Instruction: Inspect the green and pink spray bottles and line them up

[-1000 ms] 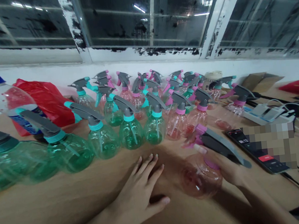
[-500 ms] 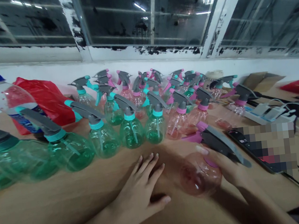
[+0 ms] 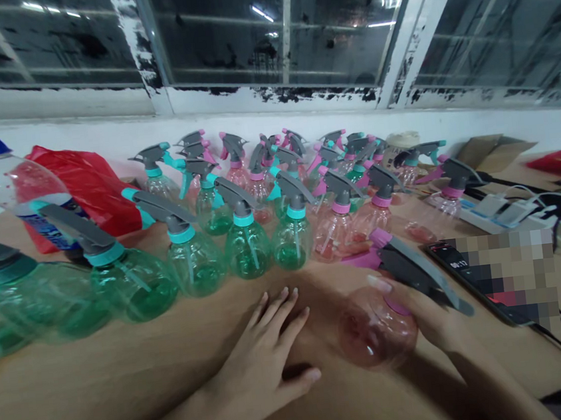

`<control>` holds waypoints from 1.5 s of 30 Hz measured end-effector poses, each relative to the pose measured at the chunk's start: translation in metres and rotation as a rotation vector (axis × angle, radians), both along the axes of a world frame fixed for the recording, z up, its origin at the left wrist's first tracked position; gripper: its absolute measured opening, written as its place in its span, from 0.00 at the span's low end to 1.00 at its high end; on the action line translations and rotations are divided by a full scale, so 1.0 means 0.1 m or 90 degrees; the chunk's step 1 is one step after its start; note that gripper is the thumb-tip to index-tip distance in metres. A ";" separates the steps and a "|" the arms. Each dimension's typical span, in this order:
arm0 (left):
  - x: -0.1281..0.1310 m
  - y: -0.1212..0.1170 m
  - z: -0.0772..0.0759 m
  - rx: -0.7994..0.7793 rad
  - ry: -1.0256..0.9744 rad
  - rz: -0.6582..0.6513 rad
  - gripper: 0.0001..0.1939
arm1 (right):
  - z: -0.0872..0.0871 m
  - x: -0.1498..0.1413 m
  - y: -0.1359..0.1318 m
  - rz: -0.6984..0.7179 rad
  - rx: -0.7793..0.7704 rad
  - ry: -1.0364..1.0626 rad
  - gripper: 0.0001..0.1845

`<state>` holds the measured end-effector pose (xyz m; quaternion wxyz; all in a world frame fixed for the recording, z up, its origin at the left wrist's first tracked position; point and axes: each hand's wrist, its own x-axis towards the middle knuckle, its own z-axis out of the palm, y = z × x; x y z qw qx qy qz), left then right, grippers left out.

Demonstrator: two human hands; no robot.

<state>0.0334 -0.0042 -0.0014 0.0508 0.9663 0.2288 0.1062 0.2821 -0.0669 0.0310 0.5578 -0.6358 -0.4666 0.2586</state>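
Observation:
My left hand [image 3: 270, 355] lies on the wooden table with its fingers spread and nothing in it. To its right, my right hand [image 3: 423, 305] is wrapped round the neck of a pink spray bottle [image 3: 373, 330] with a grey and pink trigger head. That bottle is tilted, and dark pink liquid shows inside; some fingers are hidden behind it. Green spray bottles [image 3: 248, 250] with turquoise collars stand in a row beyond my left hand. Pink spray bottles [image 3: 333, 231] continue that row to the right.
More spray bottles [image 3: 258, 185] crowd the back by the wall. At left stand a large blue-capped bottle [image 3: 22, 190] and a red plastic bag [image 3: 82, 184]. On the right lie a phone [image 3: 473, 283] showing a timer, a power strip [image 3: 506, 213] with cables, and a cardboard piece [image 3: 489, 151].
Almost nothing differs. The pink spray bottle in my right hand has shifted very slightly right, and my left hand stays in place.

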 end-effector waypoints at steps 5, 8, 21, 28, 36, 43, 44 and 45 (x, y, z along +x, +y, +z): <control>0.00 0.01 -0.01 0.001 -0.006 -0.005 0.34 | -0.03 0.03 -0.01 -0.020 -0.008 0.019 0.15; 0.00 0.01 -0.02 -0.001 -0.004 -0.005 0.33 | -0.04 0.06 0.00 -0.024 0.000 0.008 0.15; -0.01 0.00 -0.01 0.006 0.000 -0.001 0.33 | 0.24 -0.12 0.09 0.109 0.052 -0.057 0.15; 0.00 0.00 -0.01 0.010 0.007 0.004 0.33 | 0.20 -0.10 0.06 0.102 0.063 -0.061 0.12; 0.00 0.01 -0.02 0.010 0.003 0.004 0.33 | 0.10 -0.04 0.06 0.095 0.083 -0.090 0.11; 0.00 0.01 -0.01 0.005 -0.003 0.000 0.33 | 0.11 -0.07 0.06 0.115 0.104 -0.063 0.10; 0.00 0.01 -0.02 0.004 -0.006 -0.001 0.33 | 0.12 -0.07 0.05 0.121 0.108 -0.057 0.10; -0.01 0.01 -0.02 0.002 -0.009 -0.002 0.33 | 0.12 -0.07 0.05 0.123 0.110 -0.051 0.11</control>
